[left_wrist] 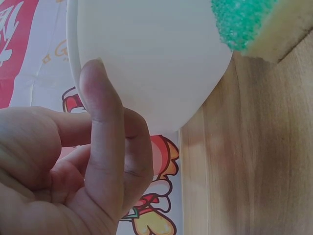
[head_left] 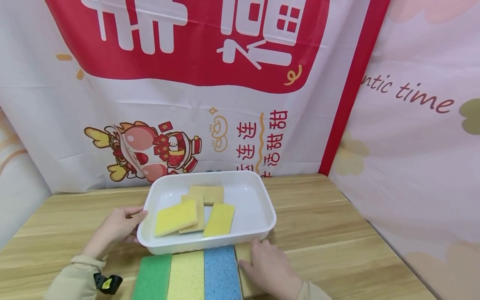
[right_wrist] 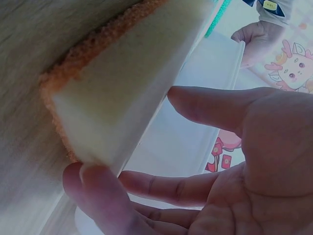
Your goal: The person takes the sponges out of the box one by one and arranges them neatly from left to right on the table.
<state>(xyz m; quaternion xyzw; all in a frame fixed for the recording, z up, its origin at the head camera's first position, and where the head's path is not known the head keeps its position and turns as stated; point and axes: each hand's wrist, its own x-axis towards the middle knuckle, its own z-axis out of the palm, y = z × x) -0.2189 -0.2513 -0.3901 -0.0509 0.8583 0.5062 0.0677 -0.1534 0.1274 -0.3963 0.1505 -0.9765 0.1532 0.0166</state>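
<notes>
A white plastic tray (head_left: 256,204) stands on the table. Its left rim is in the grip of my left hand (head_left: 118,227), thumb on one side and fingers behind, as the left wrist view shows. In front of the tray, green (head_left: 151,275), yellow (head_left: 186,273) and blue (head_left: 222,273) sponges lie side by side. Right of the blue one is a tan sponge (head_left: 250,288), with an orange layer along its edge in the right wrist view. My right hand (head_left: 271,266) holds its far end, thumb over the top edge, a fingertip at the corner.
Several small yellow and tan sponges (head_left: 220,218) lie in the tray, some overlapping. The wooden table (head_left: 318,233) ends at a printed red and white cloth (head_left: 187,96) behind the tray. A pale printed cloth (head_left: 420,146) hangs on the right.
</notes>
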